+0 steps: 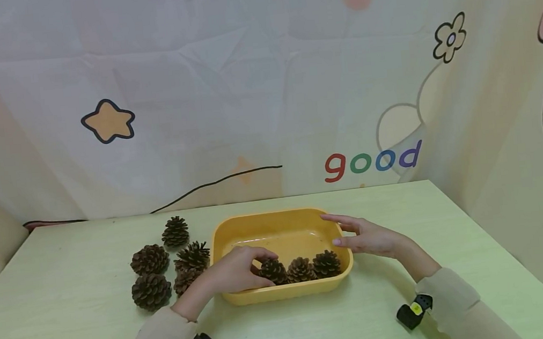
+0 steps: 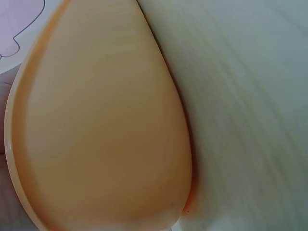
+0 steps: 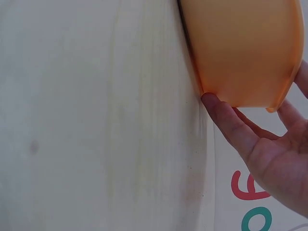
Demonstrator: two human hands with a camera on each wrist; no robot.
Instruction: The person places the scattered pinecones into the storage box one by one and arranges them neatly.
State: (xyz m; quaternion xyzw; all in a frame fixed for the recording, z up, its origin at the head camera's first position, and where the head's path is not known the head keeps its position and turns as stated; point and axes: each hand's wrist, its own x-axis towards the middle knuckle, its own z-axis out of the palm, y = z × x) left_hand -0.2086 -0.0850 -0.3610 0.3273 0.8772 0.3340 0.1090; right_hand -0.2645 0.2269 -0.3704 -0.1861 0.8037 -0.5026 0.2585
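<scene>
A yellow plastic basin [image 1: 282,293] stands on the table, with three brown pine cones along its near inner wall. My left hand [image 1: 236,269] reaches over the basin's left end and holds the leftmost pine cone [image 1: 273,271] between thumb and fingers. Beside it lie the middle pine cone [image 1: 301,270] and the right one [image 1: 326,264]. At the basin's right end, my right hand [image 1: 371,237] grips the rim, its thumb over the edge and fingers against the outside wall. The left wrist view shows mostly the basin's outer wall [image 2: 106,120]; the held cone is hidden there.
Several loose pine cones [image 1: 149,260] lie on the pale table [image 1: 69,295] left of the basin, some close to my left forearm. A printed cloth [image 1: 247,112] hangs behind the table's far edge. Each wrist wears a small black camera [image 1: 412,313].
</scene>
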